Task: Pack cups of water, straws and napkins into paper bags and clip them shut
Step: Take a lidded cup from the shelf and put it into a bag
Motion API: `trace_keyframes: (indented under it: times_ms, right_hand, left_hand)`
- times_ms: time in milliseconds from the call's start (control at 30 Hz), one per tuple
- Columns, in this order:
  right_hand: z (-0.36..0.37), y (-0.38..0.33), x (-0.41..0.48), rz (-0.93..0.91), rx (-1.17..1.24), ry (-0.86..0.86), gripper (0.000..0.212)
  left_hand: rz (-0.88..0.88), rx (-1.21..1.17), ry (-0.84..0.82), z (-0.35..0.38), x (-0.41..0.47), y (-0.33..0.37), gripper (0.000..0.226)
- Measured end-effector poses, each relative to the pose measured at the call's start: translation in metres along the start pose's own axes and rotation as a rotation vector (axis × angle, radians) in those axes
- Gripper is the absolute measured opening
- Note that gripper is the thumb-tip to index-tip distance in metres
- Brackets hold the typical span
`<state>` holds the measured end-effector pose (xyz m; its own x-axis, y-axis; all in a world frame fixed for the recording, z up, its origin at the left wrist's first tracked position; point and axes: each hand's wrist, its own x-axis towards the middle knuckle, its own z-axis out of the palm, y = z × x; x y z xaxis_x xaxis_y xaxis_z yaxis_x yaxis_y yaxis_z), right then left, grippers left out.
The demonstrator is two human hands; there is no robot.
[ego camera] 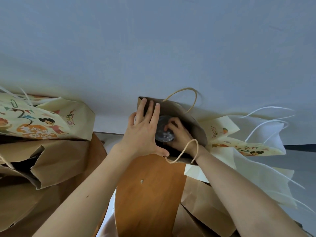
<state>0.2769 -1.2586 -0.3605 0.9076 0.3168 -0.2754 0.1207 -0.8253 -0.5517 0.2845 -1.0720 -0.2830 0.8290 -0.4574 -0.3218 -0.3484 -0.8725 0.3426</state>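
Note:
A brown paper bag with twisted paper handles stands open on the wooden surface against the wall. Inside it sits a clear plastic cup with a lid. My right hand reaches down into the bag, its fingers curled round the cup's lid. My left hand spreads flat against the bag's left wall, fingers straight along the rim and thumb at the near edge, holding the mouth wide. The near handle loops over my right wrist. No straws, napkins or clips show.
Printed cream bags and plain brown bags pile up on the left. More printed and white bags with white cord handles lie on the right. A round wooden tabletop lies below my arms. A pale wall stands right behind.

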Motion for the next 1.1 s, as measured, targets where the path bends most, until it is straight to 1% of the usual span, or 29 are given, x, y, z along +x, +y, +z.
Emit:
trace_keyframes:
  times_ms: [167,300,467,533,600,700,767,800,900,967,1033,1100]
  right_hand:
    - [0.007,0.008,-0.001,0.01,-0.097,0.01,0.027]
    - [0.004,0.007,-0.005,0.011,-0.216,-0.062,0.025]
    - [-0.008,-0.003,-0.013,0.219,-0.492,-0.246,0.042]
    - [-0.011,-0.004,-0.019,0.235,-0.546,-0.272,0.049]
    - [-0.014,-0.004,-0.025,0.238,-0.529,-0.261,0.048]
    - [-0.025,-0.012,-0.03,0.318,-0.435,-0.193,0.038]
    - [-0.038,-0.024,-0.041,0.385,-0.337,-0.111,0.033]
    - [-0.044,-0.031,-0.05,0.397,-0.281,-0.038,0.029]
    - [-0.063,-0.052,-0.091,0.394,-0.103,0.275,0.021]
    - [-0.071,-0.065,-0.119,0.376,-0.058,0.428,0.019]
    - [-0.076,-0.075,-0.145,0.366,-0.047,0.47,0.017]
    - [-0.078,-0.085,-0.168,0.358,-0.035,0.466,0.018]
  left_hand:
    - [-0.008,0.009,0.002,0.001,0.0,0.0,0.133]
    - [-0.013,0.006,-0.012,-0.002,0.0,0.002,0.13]
    - [-0.016,0.009,-0.027,-0.007,-0.003,0.003,0.125]
    - [-0.017,0.001,-0.02,-0.007,-0.004,0.004,0.121]
    - [-0.023,-0.031,-0.007,-0.008,-0.006,0.005,0.115]
    - [-0.024,-0.075,0.018,-0.013,-0.012,0.006,0.101]
    - [-0.022,-0.119,0.044,-0.017,-0.018,0.006,0.088]
    - [-0.02,-0.142,0.062,-0.019,-0.022,0.006,0.082]
    - [-0.014,-0.198,0.118,-0.027,-0.038,0.01,0.067]
    - [-0.016,-0.267,0.149,-0.034,-0.05,0.017,0.061]
    - [-0.009,-0.316,0.182,-0.041,-0.068,0.028,0.058]
    - [0.013,-0.317,0.235,-0.044,-0.09,0.041,0.057]
